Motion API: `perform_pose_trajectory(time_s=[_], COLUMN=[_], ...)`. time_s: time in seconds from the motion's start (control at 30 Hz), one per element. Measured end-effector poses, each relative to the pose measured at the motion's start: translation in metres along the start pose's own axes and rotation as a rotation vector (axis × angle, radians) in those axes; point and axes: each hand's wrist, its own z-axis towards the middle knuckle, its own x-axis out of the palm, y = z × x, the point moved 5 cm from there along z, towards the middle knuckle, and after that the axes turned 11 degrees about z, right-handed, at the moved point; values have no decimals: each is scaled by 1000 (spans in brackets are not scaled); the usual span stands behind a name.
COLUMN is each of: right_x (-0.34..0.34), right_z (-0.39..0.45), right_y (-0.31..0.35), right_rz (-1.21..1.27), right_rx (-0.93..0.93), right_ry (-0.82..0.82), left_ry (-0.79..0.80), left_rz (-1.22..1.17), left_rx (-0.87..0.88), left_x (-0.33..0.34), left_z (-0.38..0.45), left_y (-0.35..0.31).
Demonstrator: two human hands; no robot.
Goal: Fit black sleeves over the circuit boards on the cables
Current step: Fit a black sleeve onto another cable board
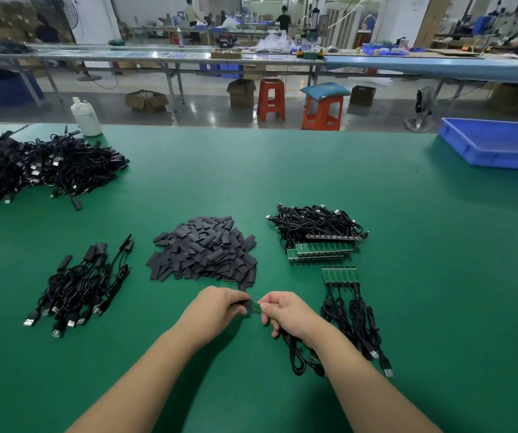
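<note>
Black sleeve (244,305) is being pinched in the left hand (217,304), meeting the green circuit board (256,307) the right hand (286,310) is gripping, just above the green desk (407,245). Its cable (295,354) is trailing below. The blue tray (498,145) is sitting far right, contents unseen.

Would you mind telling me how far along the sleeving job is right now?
Done: a small bundle of sleeved cables lies at left. In hand: the left hand holds a black sleeve against the circuit board pinched by the right hand. Left: a strip of bare boards, a stack of boards with cables, and the sleeve pile.
</note>
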Motion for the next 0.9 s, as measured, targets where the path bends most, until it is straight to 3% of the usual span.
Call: perform_pose_trajectory(time_s=[0.17, 0.9], right_x=[1, 1], right_z=[1, -2], right_y=[-1, 2], right_rz=[-21, 11], right_rx=[-4, -17], right_ry=[5, 19], left_ry=[68, -25], left_rz=[110, 295], left_rx=[54, 88], left_x=[4, 17], left_z=[5, 3], left_y=[-5, -13])
